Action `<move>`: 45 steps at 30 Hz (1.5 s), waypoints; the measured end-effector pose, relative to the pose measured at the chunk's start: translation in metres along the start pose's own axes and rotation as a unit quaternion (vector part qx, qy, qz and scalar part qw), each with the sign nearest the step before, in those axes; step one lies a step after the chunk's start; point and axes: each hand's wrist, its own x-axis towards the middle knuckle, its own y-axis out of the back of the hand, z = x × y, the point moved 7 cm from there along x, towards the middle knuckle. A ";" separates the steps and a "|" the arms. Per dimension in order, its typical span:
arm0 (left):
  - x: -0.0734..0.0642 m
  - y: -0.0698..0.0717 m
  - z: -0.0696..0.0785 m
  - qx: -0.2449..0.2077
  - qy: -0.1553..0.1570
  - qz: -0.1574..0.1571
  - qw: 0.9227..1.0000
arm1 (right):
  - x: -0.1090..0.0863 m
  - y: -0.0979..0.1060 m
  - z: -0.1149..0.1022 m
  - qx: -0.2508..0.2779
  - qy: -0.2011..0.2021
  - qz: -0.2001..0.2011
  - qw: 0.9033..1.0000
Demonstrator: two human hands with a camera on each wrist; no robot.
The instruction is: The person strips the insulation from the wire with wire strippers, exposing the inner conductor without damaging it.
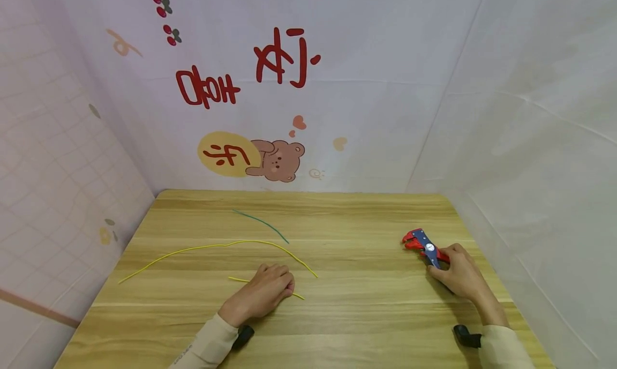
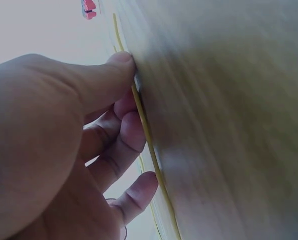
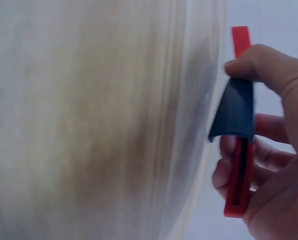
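Left wrist: slender yellow wire [image 2: 153,150]

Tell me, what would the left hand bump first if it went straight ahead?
Probably the long yellow wire, if the left hand moves low; its height is hard to judge.

Head view down over tabletop [image 1: 366,321], close wrist views
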 end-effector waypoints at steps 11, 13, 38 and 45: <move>0.001 0.001 -0.002 -0.014 0.006 -0.007 1.000 | 0.001 0.017 -0.025 0.024 0.021 0.093 0.995; 0.001 0.001 -0.003 -0.016 0.004 -0.005 1.000 | 0.001 0.018 -0.033 0.031 0.026 0.104 0.994; 0.005 0.022 0.001 -0.073 -0.014 0.078 0.994 | -0.002 0.002 -0.116 0.097 0.091 0.155 0.979; 0.006 0.039 0.005 -0.105 -0.032 0.136 0.985 | -0.001 -0.001 -0.139 0.115 0.114 0.162 0.974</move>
